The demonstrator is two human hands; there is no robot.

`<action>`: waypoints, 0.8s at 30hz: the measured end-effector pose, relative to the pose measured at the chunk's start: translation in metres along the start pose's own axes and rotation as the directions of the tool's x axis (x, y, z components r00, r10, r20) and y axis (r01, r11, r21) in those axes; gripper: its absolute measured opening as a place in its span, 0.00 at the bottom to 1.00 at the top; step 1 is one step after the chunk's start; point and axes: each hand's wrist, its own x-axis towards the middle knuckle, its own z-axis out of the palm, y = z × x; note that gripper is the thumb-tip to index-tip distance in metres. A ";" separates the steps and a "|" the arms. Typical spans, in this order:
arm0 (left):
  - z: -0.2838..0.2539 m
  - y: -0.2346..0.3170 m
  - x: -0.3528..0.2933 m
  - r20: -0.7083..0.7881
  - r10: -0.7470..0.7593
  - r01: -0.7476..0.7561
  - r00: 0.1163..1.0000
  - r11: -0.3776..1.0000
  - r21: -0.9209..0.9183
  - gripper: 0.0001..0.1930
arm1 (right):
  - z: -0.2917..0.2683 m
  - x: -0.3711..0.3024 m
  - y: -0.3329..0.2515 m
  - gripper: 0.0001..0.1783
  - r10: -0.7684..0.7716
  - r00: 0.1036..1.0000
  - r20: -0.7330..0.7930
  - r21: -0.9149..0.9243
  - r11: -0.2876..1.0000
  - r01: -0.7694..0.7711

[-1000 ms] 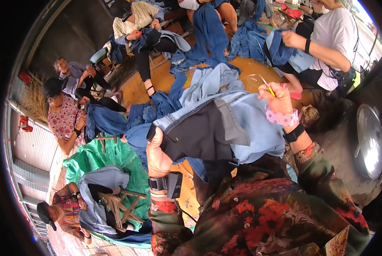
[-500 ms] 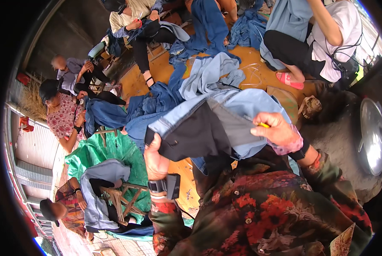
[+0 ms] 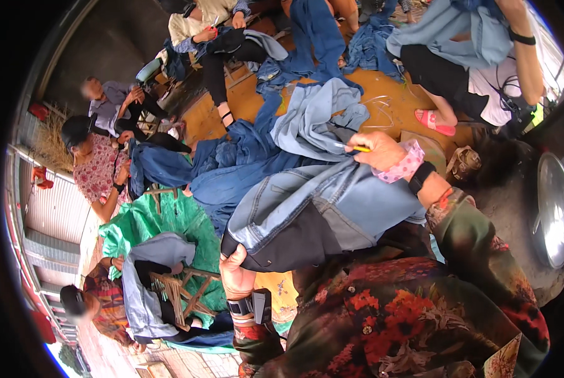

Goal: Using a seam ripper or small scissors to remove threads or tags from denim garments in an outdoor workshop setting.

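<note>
Light blue jeans [image 3: 376,198] lie across my lap, with a black and grey inner side turned up near the waist. My left hand [image 3: 236,274] pinches the black edge of the jeans, thumb on top. Further up and to the right, my right hand [image 3: 379,153] is closed around a slim yellow-handled tool [image 3: 361,148] whose pale tip points left; its kind is unclear. That hand is also at a raised fold of the denim, and whether its fingers grip the cloth is hard to tell.
Ahead lies a pile of blue denim [image 3: 244,151] on an orange floor sheet [image 3: 383,107]. Several people sit around with denim. A green tarp [image 3: 193,233] and a wooden stool [image 3: 184,296] are at the left. A round metal lid [image 3: 554,211] stands at the right.
My right hand has moved up and away from me, and a denim fold now covers part of the dark inner side. My left hand has shifted slightly down and right, still gripping the edge.
</note>
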 end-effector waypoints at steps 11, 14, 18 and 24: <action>-0.007 0.000 -0.001 -0.009 -0.009 0.009 1.000 0.999 -0.031 0.23 | -0.020 -0.032 -0.009 0.08 0.120 0.987 0.110 -0.038 0.992 -0.116; 0.025 0.018 0.051 0.137 -0.088 0.098 0.987 0.993 -0.063 0.16 | -0.033 -0.010 0.008 0.07 0.093 0.949 -0.301 -0.105 0.986 -0.130; 0.080 0.048 0.148 0.150 -0.033 0.033 0.988 0.999 0.002 0.14 | -0.071 0.014 -0.008 0.05 0.063 0.752 -0.656 0.129 0.991 0.030; 0.204 0.144 0.162 0.295 0.447 -0.454 0.845 0.890 -0.047 0.11 | -0.139 -0.017 -0.134 0.07 -0.236 0.370 -0.899 -0.062 0.903 0.426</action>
